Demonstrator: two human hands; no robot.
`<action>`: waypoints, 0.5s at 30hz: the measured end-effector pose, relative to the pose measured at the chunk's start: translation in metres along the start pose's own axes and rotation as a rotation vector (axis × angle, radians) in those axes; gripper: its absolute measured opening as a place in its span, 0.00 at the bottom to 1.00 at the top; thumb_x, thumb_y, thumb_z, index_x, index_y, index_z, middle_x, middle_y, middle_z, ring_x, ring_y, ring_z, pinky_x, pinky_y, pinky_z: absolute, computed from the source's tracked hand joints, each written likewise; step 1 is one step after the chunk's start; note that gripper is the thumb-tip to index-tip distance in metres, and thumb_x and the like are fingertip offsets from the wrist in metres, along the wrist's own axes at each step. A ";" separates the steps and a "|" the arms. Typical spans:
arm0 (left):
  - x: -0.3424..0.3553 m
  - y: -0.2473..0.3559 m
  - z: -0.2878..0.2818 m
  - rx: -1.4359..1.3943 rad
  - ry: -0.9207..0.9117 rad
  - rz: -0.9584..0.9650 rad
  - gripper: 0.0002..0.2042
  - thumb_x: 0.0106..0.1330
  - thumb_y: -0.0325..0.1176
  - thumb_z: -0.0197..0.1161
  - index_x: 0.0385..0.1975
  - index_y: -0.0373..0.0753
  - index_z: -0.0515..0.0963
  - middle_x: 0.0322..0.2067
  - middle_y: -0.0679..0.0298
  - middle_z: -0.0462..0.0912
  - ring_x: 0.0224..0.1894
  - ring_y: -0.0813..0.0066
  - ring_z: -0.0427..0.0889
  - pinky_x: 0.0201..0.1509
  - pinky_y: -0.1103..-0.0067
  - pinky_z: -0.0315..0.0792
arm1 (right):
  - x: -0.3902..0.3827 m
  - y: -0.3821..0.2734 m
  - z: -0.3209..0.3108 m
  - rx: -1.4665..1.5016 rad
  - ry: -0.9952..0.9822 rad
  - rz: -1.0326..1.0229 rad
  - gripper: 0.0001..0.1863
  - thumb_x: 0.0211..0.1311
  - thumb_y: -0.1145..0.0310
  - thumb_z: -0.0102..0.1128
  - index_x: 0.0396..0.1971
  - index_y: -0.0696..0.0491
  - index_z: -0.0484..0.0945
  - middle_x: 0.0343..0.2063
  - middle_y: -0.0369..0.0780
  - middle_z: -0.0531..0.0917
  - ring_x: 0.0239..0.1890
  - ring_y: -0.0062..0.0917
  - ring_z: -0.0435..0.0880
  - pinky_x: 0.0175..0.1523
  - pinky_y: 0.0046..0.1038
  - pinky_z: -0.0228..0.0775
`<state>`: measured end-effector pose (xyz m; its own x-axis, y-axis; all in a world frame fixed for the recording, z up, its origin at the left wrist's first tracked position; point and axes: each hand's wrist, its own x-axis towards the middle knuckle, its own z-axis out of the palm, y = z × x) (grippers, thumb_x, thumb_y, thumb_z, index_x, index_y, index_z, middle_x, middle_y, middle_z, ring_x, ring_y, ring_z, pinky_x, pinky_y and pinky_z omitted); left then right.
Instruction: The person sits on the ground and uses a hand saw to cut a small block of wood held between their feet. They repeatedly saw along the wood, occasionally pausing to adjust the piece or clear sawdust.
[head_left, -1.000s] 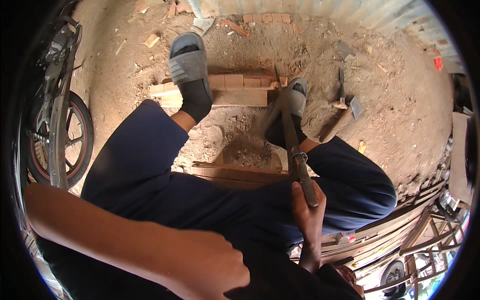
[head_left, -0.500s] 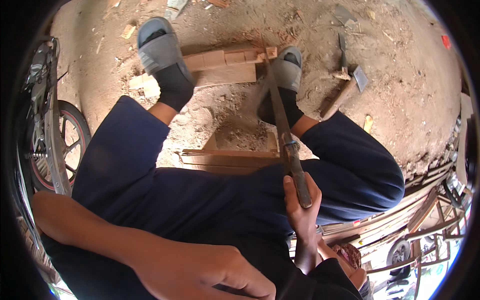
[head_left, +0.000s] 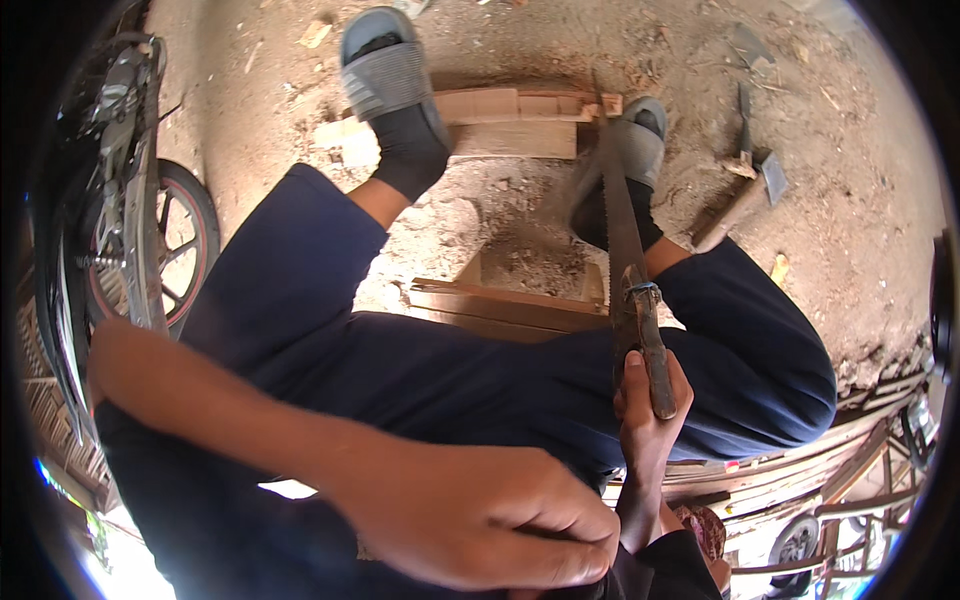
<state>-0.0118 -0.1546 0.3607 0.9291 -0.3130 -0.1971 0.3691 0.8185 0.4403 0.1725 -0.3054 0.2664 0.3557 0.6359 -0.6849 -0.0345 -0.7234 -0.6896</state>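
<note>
My right hand point(head_left: 655, 405) is wrapped round the worn wooden handle of a handsaw point(head_left: 624, 215). The saw's long toothed blade points away from me, its far end at the right end of a notched wooden block point(head_left: 510, 106). Several cuts cross that block, which lies on a flatter board point(head_left: 515, 140) on the ground. My sandalled feet are at both sides of these pieces. Across my lap reaches my left arm; my left hand point(head_left: 510, 515) is closed with curled fingers beside my right sleeve, and whatever is in it is hidden.
A hammer-like tool point(head_left: 745, 200) and a dark-bladed chisel point(head_left: 744, 125) lie right of my right foot. A wooden plank piece point(head_left: 500, 303) is between my knees. A motorcycle point(head_left: 130, 190) stands at left, stacked planks point(head_left: 770, 475) at right.
The whole view has shifted, so the scene sits further right in it. My left hand shows higher and further right, near my right sleeve. My right hand keeps its hold on the saw.
</note>
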 end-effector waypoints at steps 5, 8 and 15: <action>0.026 -0.009 -0.101 1.148 0.154 -0.036 0.18 0.75 0.43 0.51 0.33 0.38 0.83 0.29 0.54 0.86 0.31 0.61 0.86 0.38 0.67 0.78 | -0.005 0.023 0.025 -0.074 -0.004 -0.132 0.14 0.71 0.65 0.61 0.28 0.59 0.74 0.20 0.35 0.74 0.25 0.14 0.67 0.29 0.24 0.62; 0.003 -0.004 -0.225 1.752 0.638 -0.607 0.18 0.68 0.45 0.61 0.32 0.34 0.84 0.26 0.49 0.84 0.31 0.53 0.85 0.36 0.58 0.78 | -0.006 0.012 0.011 -0.030 0.010 -0.036 0.16 0.70 0.64 0.63 0.27 0.59 0.73 0.18 0.33 0.72 0.23 0.13 0.65 0.26 0.24 0.60; 0.028 -0.049 -0.367 2.023 1.490 -0.072 0.31 0.61 0.54 0.68 0.55 0.37 0.72 0.52 0.50 0.80 0.56 0.49 0.78 0.59 0.56 0.72 | -0.087 0.016 -0.028 -0.171 0.013 -0.045 0.12 0.66 0.65 0.64 0.31 0.59 0.76 0.20 0.41 0.78 0.21 0.22 0.74 0.28 0.27 0.65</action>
<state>-0.0129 -0.0264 0.0119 0.6404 0.7670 -0.0405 0.7639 -0.6305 0.1377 0.1672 -0.3798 0.3221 0.3650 0.6659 -0.6506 0.1408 -0.7303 -0.6685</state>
